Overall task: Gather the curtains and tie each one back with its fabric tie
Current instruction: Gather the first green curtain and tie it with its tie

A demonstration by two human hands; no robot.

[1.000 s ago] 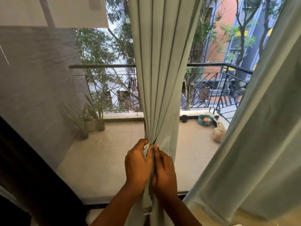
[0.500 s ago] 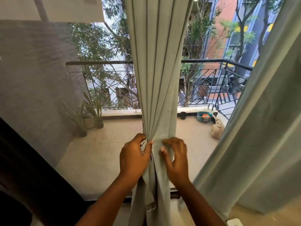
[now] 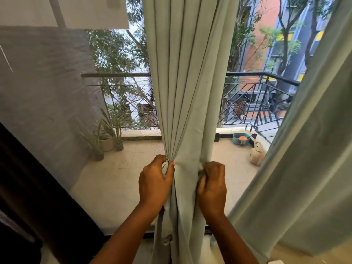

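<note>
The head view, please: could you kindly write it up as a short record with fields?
setting: indoors at a glass door, facing a tiled balcony with a black metal railing
middle curtain: pale green pleated fabric curtain, hanging, bunched at hand height
left hand: left hand pinches the gathered pleats at the curtain's left edge
right hand: right hand grips the curtain's right edge
tie: not clearly visible, nothing wrapped round the curtain
second curtain: same pale green fabric, at right, loose
balcony items: potted plants, teal bowl, beige jug
</note>
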